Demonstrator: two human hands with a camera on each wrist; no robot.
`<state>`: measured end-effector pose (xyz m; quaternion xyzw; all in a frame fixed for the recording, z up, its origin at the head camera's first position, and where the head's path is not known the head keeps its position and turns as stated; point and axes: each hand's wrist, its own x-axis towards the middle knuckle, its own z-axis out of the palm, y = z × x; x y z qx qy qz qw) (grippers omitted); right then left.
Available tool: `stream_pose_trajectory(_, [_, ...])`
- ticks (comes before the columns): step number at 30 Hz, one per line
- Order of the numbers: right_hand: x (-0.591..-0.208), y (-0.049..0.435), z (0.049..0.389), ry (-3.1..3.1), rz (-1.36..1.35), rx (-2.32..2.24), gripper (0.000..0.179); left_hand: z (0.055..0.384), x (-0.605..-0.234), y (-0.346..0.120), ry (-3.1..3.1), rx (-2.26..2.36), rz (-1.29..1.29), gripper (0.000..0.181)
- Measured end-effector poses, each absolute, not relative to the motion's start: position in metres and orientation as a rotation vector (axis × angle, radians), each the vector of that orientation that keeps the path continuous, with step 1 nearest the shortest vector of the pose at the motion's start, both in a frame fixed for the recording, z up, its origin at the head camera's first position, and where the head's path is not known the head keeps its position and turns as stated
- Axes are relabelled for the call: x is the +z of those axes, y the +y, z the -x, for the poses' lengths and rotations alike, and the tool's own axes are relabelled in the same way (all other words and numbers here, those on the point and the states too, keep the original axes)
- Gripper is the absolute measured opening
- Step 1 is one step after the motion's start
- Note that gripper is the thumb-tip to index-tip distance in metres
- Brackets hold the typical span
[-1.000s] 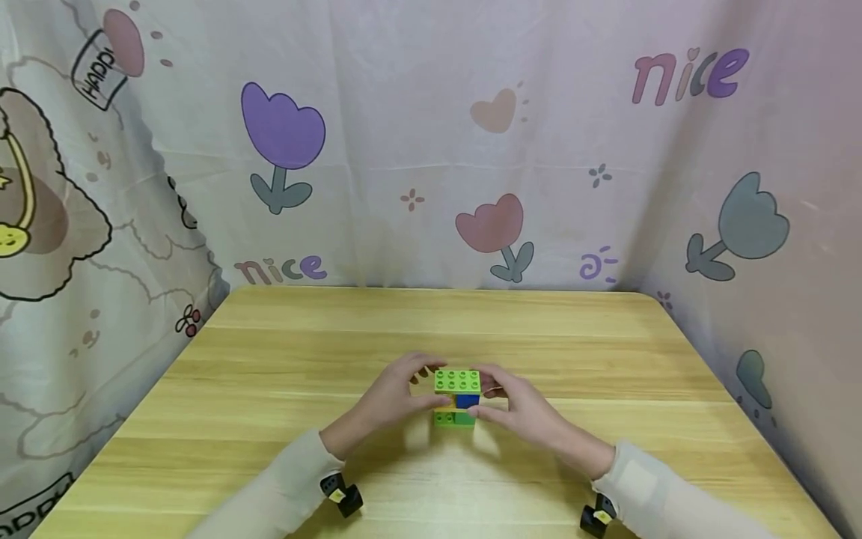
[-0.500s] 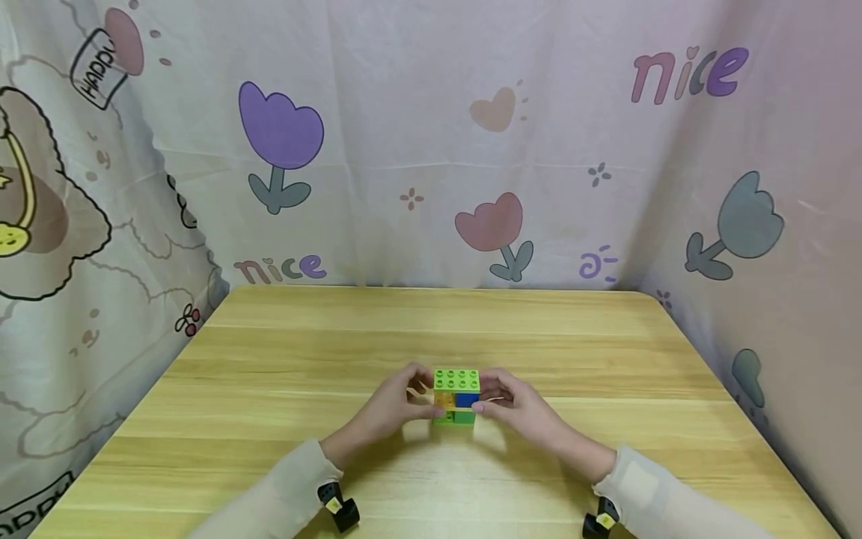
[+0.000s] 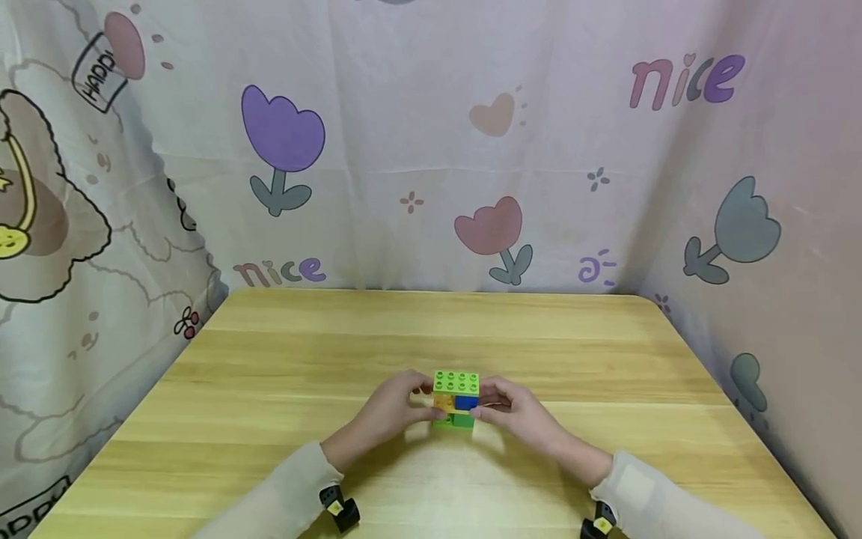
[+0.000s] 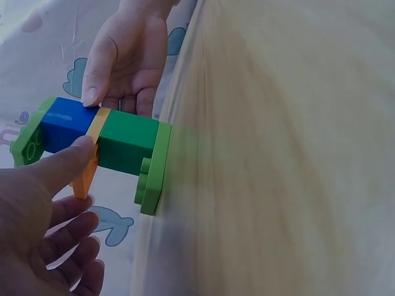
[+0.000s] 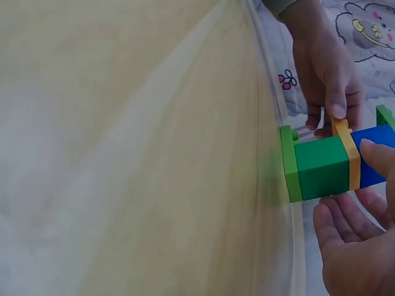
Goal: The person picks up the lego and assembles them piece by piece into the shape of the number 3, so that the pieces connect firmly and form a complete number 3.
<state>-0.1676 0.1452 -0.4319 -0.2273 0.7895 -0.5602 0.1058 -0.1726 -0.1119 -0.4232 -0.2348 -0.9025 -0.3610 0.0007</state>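
Note:
A toy brick stack [image 3: 456,383] stands upright on the table between the two hands. From the bottom it has a light green plate [image 4: 159,169], a dark green brick [image 4: 128,142], an orange plate [image 5: 353,161], a blue brick [image 4: 66,120] and a studded light green plate [image 4: 28,142] on top. The left hand [image 3: 390,408] grips the stack from the left, its thumb on the jutting orange plate. On the other side, the right hand [image 3: 525,415] holds it with the thumb at the blue brick's lower edge; the other fingers are partly hidden behind.
The wooden table [image 3: 283,337] stretches out around the stack. A patterned curtain [image 3: 404,112] hangs behind it and along both sides. Small black wrist cameras sit on the cuffs, such as the left camera [image 3: 340,509].
The left hand has moved down and closed from a looser hold, its thumb now against the orange plate. The right hand's fingers have dropped slightly. The stack stays in place.

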Motion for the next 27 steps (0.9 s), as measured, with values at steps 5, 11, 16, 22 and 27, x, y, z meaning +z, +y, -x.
stream_pose_trajectory(5, [-0.4322, 0.1439, 0.167, 2.33, 0.689, -1.666, 0.04, 0.1701, -0.4209, -0.112, -2.823, -0.813, 0.79, 0.046])
stream_pose_trajectory(11, [-0.4332, 0.142, 0.1655, 2.316, 0.697, -1.705, 0.044, 0.1686, -0.4228, -0.1119, -2.797, -0.747, 0.823, 0.044])
stream_pose_trajectory(16, [-0.4331, 0.1412, 0.1655, 2.321, 0.698, -1.697, 0.04, 0.17, -0.4256, -0.1125, -2.803, -0.731, 0.83, 0.043])
stream_pose_trajectory(22, [-0.4307, 0.1417, 0.1672, 2.383, 0.682, -1.647, 0.037, 0.1711, -0.424, -0.1125, -2.807, -0.776, 0.831, 0.04])
stream_pose_trajectory(27, [-0.4288, 0.1427, 0.1689, 2.43, 0.648, -1.621, 0.037, 0.1723, -0.4208, -0.1105, -2.805, -0.792, 0.836, 0.04])
